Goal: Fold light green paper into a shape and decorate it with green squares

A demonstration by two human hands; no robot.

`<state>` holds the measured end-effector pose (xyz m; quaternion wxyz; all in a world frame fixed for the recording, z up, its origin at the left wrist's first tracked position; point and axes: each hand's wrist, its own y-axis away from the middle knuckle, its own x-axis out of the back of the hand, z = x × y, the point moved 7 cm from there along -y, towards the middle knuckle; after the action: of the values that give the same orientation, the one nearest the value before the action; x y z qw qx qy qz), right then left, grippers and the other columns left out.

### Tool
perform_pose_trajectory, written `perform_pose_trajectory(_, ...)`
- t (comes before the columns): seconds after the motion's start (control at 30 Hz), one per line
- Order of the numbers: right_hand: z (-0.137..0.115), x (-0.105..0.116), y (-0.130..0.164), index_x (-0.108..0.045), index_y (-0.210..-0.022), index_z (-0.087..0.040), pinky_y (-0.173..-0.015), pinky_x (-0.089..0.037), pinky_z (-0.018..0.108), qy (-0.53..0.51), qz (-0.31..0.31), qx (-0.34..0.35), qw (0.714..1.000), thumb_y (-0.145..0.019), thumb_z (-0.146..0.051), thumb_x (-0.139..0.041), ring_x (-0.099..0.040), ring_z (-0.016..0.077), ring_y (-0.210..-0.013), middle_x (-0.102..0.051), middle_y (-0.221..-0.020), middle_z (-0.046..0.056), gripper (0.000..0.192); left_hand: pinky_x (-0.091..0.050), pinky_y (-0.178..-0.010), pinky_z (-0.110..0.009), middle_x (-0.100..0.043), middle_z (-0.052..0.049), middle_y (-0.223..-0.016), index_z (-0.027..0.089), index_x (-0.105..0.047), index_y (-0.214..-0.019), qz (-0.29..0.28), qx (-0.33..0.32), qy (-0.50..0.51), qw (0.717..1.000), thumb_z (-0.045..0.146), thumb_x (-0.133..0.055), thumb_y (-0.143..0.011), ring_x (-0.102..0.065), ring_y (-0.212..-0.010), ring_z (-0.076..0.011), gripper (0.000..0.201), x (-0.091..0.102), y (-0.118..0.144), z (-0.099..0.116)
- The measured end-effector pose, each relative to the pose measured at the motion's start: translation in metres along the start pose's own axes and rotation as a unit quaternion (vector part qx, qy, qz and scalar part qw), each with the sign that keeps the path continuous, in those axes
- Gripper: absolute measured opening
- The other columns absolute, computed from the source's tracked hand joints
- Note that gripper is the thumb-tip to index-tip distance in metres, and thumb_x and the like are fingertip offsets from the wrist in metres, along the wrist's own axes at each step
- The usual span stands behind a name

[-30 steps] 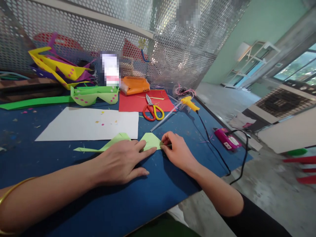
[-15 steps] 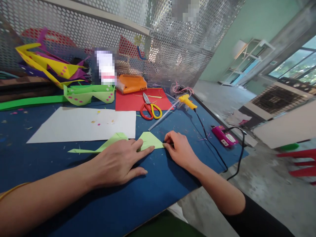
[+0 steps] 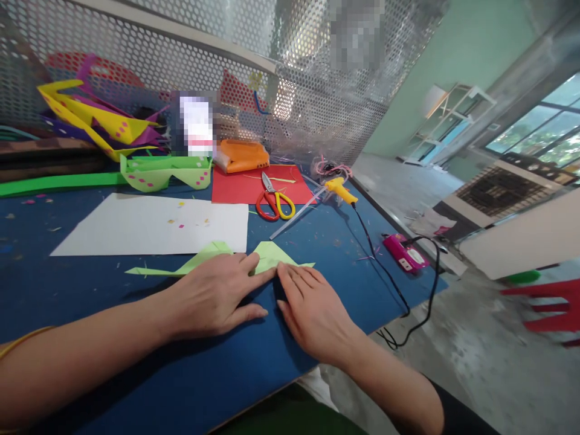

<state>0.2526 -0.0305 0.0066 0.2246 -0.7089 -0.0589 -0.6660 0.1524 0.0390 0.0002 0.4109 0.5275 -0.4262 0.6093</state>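
A piece of pale green paper [image 3: 269, 255] lies on the blue surface [image 3: 181, 374], in front of the person and under both hands. The left hand [image 3: 222, 290] rests palm down across its middle, index finger stretched along the lower edge and thumb spread away on the surface, gripping nothing. The right hand [image 3: 315, 305] is laid out with its fingers together, their tips on the paper's lower edge and meeting the left index fingertip; it isn't clenched either. A narrow tip of the paper shows past each hand. Just behind is a white sheet [image 3: 136, 226] with a few small scraps [image 3: 182, 226] on it. Scissors [image 3: 268, 183] with one red and one yellow handle lie partly on a red sheet [image 3: 226, 187]. To their right is a yellow glue gun [image 3: 342, 190], and a clear stick [image 3: 296, 214] slants from it toward the paper. A green paper mask [image 3: 145, 180] with pink dots stands behind the white sheet, left of an orange packet [image 3: 244, 156].
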Motion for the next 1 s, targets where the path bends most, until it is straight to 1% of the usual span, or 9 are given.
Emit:
perform_pose_trajectory(0.1,-0.001,-0.004,0.002,-0.044,-0.14,0.003,-0.111,-0.034,0.047,0.017,-0.009,-0.019,1.0,-0.098,-0.027,-0.036,-0.047,0.0296,-0.131,-0.051,-0.142,0.022,0.052,-0.041,-0.071,-0.04,-0.058,-0.012,-0.102,0.02,-0.042,-0.144,-0.009,0.002,0.005,1.0,0.059,-0.036,-0.093,-0.056,-0.084,-0.0268,0.065,0.001,0.001,0.001)
perform_pose_trajectory(0.4,0.005,-0.005,0.012,-0.048,-0.138,0.001,-0.113,-0.032,0.046,0.049,-0.012,-0.052,0.997,-0.098,-0.03,-0.036,-0.046,0.0298,-0.132,-0.053,-0.14,0.02,0.052,-0.042,-0.072,-0.04,-0.058,-0.012,-0.104,0.018,-0.045,-0.141,0.001,0.0,0.015,1.0,0.058,-0.037,-0.093,-0.057,-0.086,-0.0273,0.063,0.005,0.003,0.001)
perform_pose_trajectory(0.5,-0.003,-0.008,0.006,-0.045,-0.142,-0.005,-0.11,-0.034,0.051,0.076,-0.03,-0.05,0.995,-0.098,-0.037,-0.038,-0.05,0.0333,-0.128,-0.054,-0.138,0.022,0.055,-0.042,-0.072,-0.039,-0.059,-0.012,-0.104,0.018,-0.051,-0.134,0.0,0.005,0.005,1.0,0.058,-0.039,-0.092,-0.057,-0.085,-0.0272,0.06,0.005,0.003,0.003)
perform_pose_trajectory(0.6,-0.01,-0.008,0.002,-0.048,-0.142,-0.01,-0.103,-0.038,0.056,0.102,-0.024,-0.066,0.992,-0.096,-0.042,-0.042,-0.053,0.0375,-0.123,-0.056,-0.133,0.026,0.056,-0.044,-0.077,-0.04,-0.06,-0.014,-0.108,0.012,-0.053,-0.128,0.011,0.019,-0.007,1.0,0.058,-0.044,-0.09,-0.058,-0.089,-0.028,0.061,0.006,0.008,0.006)
perform_pose_trajectory(0.7,-0.012,-0.008,0.002,-0.053,-0.137,-0.01,-0.1,-0.039,0.057,0.108,-0.01,-0.071,0.992,-0.095,-0.043,-0.043,-0.053,0.0386,-0.121,-0.058,-0.13,0.026,0.054,-0.044,-0.08,-0.04,-0.062,-0.014,-0.105,0.009,-0.057,-0.119,0.022,0.048,-0.032,0.998,0.046,-0.049,-0.091,-0.058,-0.091,-0.0276,0.046,0.008,0.018,0.005)
perform_pose_trajectory(0.77,-0.013,-0.009,0.002,-0.054,-0.137,-0.01,-0.1,-0.039,0.057,0.109,-0.004,-0.063,0.992,-0.095,-0.042,-0.043,-0.054,0.038,-0.12,-0.058,-0.128,0.026,0.053,-0.044,-0.078,-0.038,-0.064,-0.011,-0.099,0.012,-0.062,-0.11,0.021,0.065,-0.053,0.996,0.033,-0.047,-0.095,-0.059,-0.088,-0.0253,0.03,0.009,0.028,0.0)
perform_pose_trajectory(0.83,-0.013,-0.009,0.002,-0.055,-0.136,-0.01,-0.1,-0.039,0.057,0.113,-0.001,-0.058,0.992,-0.095,-0.042,-0.043,-0.055,0.0373,-0.118,-0.059,-0.127,0.026,0.053,-0.043,-0.073,-0.035,-0.065,-0.008,-0.092,0.015,-0.067,-0.102,0.028,0.091,-0.059,0.994,0.026,-0.043,-0.097,-0.06,-0.083,-0.0224,0.027,0.011,0.039,-0.009)
perform_pose_trajectory(0.93,-0.013,-0.009,0.002,-0.056,-0.134,-0.01,-0.1,-0.038,0.057,0.119,0.003,-0.053,0.991,-0.095,-0.044,-0.043,-0.057,0.0369,-0.115,-0.06,-0.125,0.025,0.054,-0.041,-0.065,-0.031,-0.066,-0.005,-0.084,0.02,-0.072,-0.089,0.072,0.157,-0.007,0.985,0.026,-0.045,-0.096,-0.061,-0.077,-0.0193,0.028,0.02,0.054,-0.029)
perform_pose_trajectory(1.0,-0.014,-0.009,0.002,-0.056,-0.134,-0.01,-0.1,-0.038,0.058,0.122,0.006,-0.05,0.991,-0.095,-0.044,-0.042,-0.057,0.0369,-0.115,-0.06,-0.125,0.025,0.054,-0.04,-0.067,-0.031,-0.068,-0.003,-0.082,0.022,-0.074,-0.083,0.104,0.204,0.05,0.972,0.026,-0.053,-0.092,-0.062,-0.078,-0.0181,0.023,0.026,0.061,-0.041)
